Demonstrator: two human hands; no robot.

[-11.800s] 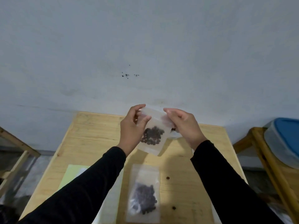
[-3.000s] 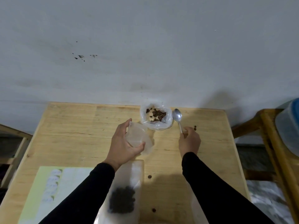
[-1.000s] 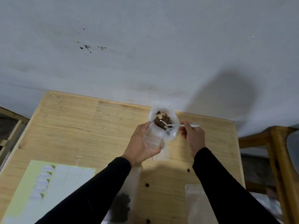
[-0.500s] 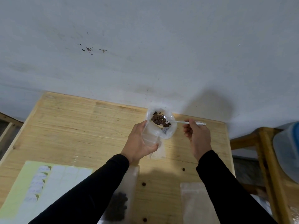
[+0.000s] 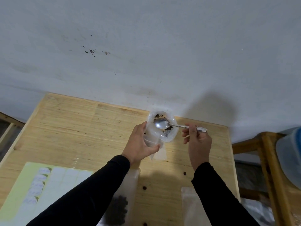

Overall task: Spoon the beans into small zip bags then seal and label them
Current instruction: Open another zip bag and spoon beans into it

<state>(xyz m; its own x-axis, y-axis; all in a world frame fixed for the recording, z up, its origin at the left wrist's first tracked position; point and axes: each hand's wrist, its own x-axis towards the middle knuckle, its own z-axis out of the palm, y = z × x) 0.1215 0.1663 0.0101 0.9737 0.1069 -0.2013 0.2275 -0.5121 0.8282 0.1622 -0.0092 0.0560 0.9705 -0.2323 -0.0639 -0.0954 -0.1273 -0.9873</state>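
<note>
My left hand (image 5: 140, 144) grips a small clear zip bag (image 5: 155, 145), held up just in front of the plastic bag of beans (image 5: 169, 136) at the table's far edge. My right hand (image 5: 197, 142) pinches the handle of a metal spoon (image 5: 161, 123). The spoon's bowl looks empty and hovers over the bean bag's mouth, above the small bag. A filled zip bag of dark beans (image 5: 119, 207) lies near the front, partly hidden by my left sleeve. A sheet of labels (image 5: 37, 186) lies at the front left.
Empty zip bags (image 5: 189, 207) lie at the front right, partly under my right sleeve. Several loose beans (image 5: 184, 173) dot the wooden table (image 5: 73, 128). A wall stands right behind the table. A wooden chair with a blue-lidded container (image 5: 291, 154) stands to the right.
The spoon held a heap of beans half a second ago; now its bowl shows bare metal. My right hand has shifted slightly left and lower. My left hand still holds the small bag.
</note>
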